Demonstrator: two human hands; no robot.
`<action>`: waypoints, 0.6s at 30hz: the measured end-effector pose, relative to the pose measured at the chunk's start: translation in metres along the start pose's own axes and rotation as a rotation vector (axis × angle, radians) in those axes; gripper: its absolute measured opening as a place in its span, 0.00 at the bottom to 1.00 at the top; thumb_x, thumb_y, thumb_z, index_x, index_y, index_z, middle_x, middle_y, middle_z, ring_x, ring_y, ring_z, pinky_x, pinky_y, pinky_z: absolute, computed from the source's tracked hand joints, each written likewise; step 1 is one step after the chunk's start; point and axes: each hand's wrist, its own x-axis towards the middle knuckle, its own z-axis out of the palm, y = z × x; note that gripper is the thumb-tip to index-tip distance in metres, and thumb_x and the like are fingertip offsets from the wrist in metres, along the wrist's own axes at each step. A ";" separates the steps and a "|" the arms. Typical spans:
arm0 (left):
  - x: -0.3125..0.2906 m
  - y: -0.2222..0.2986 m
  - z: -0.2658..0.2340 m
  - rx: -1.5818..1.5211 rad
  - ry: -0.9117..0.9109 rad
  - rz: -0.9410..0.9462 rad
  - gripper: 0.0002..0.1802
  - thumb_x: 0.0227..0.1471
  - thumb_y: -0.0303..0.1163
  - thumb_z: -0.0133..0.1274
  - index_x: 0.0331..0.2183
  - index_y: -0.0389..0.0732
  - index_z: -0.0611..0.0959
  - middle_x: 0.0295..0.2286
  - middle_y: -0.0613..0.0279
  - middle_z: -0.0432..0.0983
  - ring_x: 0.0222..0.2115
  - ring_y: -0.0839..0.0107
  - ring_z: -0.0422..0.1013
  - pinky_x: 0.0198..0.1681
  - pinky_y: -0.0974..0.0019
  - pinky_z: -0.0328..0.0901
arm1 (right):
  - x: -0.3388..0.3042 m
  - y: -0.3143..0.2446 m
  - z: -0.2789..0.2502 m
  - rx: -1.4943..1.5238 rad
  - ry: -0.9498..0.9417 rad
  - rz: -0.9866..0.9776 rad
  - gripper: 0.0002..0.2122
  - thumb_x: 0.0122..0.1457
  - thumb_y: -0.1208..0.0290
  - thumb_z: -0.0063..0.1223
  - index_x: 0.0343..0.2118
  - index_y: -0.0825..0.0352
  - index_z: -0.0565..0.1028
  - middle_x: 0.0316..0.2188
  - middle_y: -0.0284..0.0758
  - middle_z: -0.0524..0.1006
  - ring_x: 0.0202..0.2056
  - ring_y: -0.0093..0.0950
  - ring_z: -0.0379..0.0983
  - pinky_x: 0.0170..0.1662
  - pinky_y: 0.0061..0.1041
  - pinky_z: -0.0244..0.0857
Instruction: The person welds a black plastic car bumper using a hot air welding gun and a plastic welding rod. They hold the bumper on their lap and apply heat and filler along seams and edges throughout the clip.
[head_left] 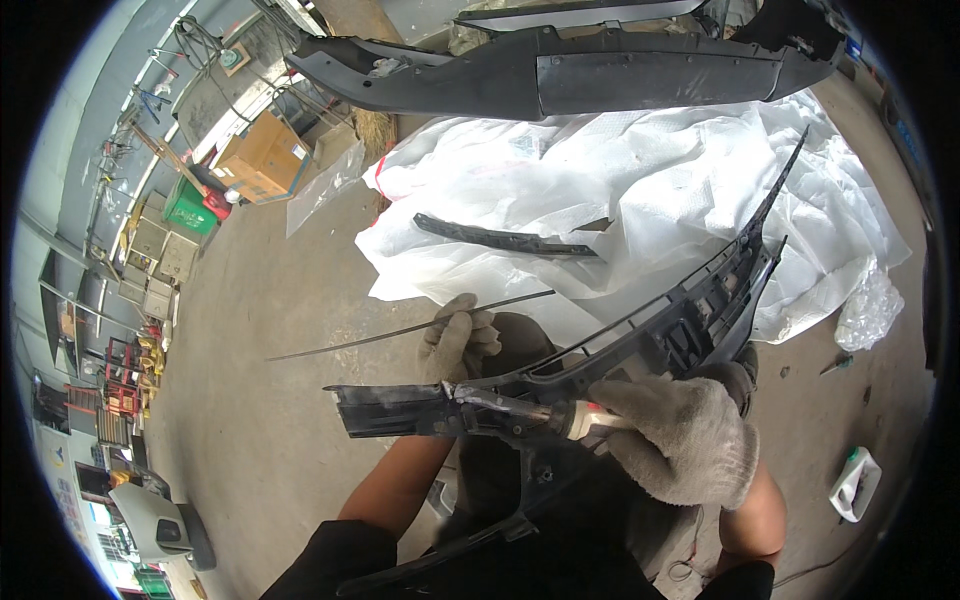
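Floor (260, 280) spreads wide beyond the left edge of the white sheet (650, 170), and here, over the person's lap, the long black panel (640, 335) slants up to the right, its thin far tip overlapping the sheet's right side in view. Left hand (458, 340), gloved: fingers pinching a thin black rod (350, 346), one end poking out over the floor, the other toward the sheet's near edge. Right hand (685, 435), gloved too: fingers wrapped round the pale handle of a tool (585, 420), its metal nozzle over the panel's left part; whether they touch, I can't tell. A black strip (505, 237) lies toward the sheet's left edge; a big dark bumper (660, 80) spans its far edge. Containers now: a white jug (855, 485) on the floor at right, a cardboard box (260, 155) and a green bin (190, 207) at far left, contents impossible to make out. The panel's lower part melts into dark clothing, and the right glove covers much of the handle.
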 end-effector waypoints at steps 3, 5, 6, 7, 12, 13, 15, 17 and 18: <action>0.000 -0.001 0.000 -0.009 -0.009 0.015 0.15 0.59 0.34 0.53 0.46 0.38 0.78 0.32 0.60 0.78 0.28 0.73 0.72 0.31 0.67 0.70 | 0.002 0.003 -0.003 0.003 0.006 -0.004 0.16 0.51 0.70 0.58 0.43 0.70 0.74 0.22 0.40 0.76 0.19 0.32 0.75 0.21 0.29 0.68; -0.001 0.000 0.000 0.008 0.006 0.015 0.15 0.59 0.34 0.53 0.46 0.38 0.78 0.32 0.60 0.78 0.28 0.73 0.72 0.31 0.67 0.70 | 0.005 0.000 -0.006 0.018 -0.023 0.016 0.16 0.51 0.70 0.57 0.42 0.70 0.75 0.22 0.40 0.77 0.19 0.32 0.75 0.21 0.30 0.69; -0.001 -0.001 0.001 0.003 0.010 0.012 0.15 0.59 0.34 0.52 0.46 0.38 0.78 0.32 0.60 0.78 0.28 0.73 0.72 0.31 0.67 0.70 | 0.006 0.001 -0.006 0.006 -0.027 0.007 0.15 0.51 0.70 0.57 0.42 0.69 0.75 0.22 0.40 0.77 0.19 0.32 0.75 0.20 0.30 0.68; 0.000 -0.001 0.001 -0.002 0.013 0.008 0.15 0.59 0.34 0.52 0.46 0.38 0.78 0.31 0.60 0.78 0.28 0.73 0.72 0.31 0.67 0.70 | 0.006 0.002 -0.006 -0.005 -0.030 -0.001 0.15 0.51 0.70 0.57 0.42 0.69 0.75 0.22 0.40 0.77 0.20 0.32 0.75 0.20 0.30 0.68; 0.000 -0.001 0.002 -0.016 -0.002 0.018 0.15 0.59 0.34 0.52 0.46 0.38 0.77 0.31 0.59 0.78 0.27 0.73 0.71 0.31 0.67 0.70 | 0.006 0.005 -0.006 -0.037 0.002 -0.021 0.15 0.51 0.69 0.57 0.41 0.69 0.75 0.22 0.40 0.76 0.20 0.32 0.74 0.21 0.29 0.68; 0.000 -0.001 0.003 -0.019 0.000 0.012 0.15 0.59 0.34 0.52 0.46 0.37 0.77 0.31 0.59 0.78 0.27 0.73 0.72 0.31 0.67 0.70 | 0.007 0.004 -0.008 -0.041 -0.011 -0.016 0.15 0.52 0.69 0.57 0.42 0.69 0.75 0.22 0.39 0.76 0.20 0.32 0.74 0.21 0.29 0.68; 0.000 -0.003 0.002 -0.017 0.007 0.005 0.15 0.59 0.34 0.52 0.46 0.37 0.77 0.31 0.59 0.79 0.27 0.73 0.72 0.31 0.67 0.70 | 0.008 0.004 -0.008 -0.058 -0.033 -0.017 0.15 0.52 0.68 0.56 0.42 0.69 0.75 0.22 0.39 0.76 0.20 0.32 0.74 0.21 0.29 0.68; -0.002 0.000 -0.003 0.004 0.027 0.013 0.15 0.59 0.34 0.52 0.46 0.37 0.77 0.31 0.59 0.79 0.27 0.73 0.72 0.31 0.67 0.70 | 0.010 0.004 -0.006 -0.074 -0.046 -0.042 0.15 0.52 0.68 0.56 0.42 0.70 0.75 0.22 0.39 0.76 0.20 0.32 0.75 0.22 0.29 0.68; 0.000 0.000 -0.002 0.006 0.013 0.014 0.15 0.59 0.34 0.52 0.46 0.37 0.77 0.31 0.59 0.79 0.27 0.73 0.72 0.31 0.67 0.70 | 0.010 0.003 -0.009 -0.080 -0.056 -0.033 0.16 0.52 0.68 0.56 0.43 0.70 0.75 0.22 0.39 0.76 0.20 0.32 0.75 0.22 0.30 0.68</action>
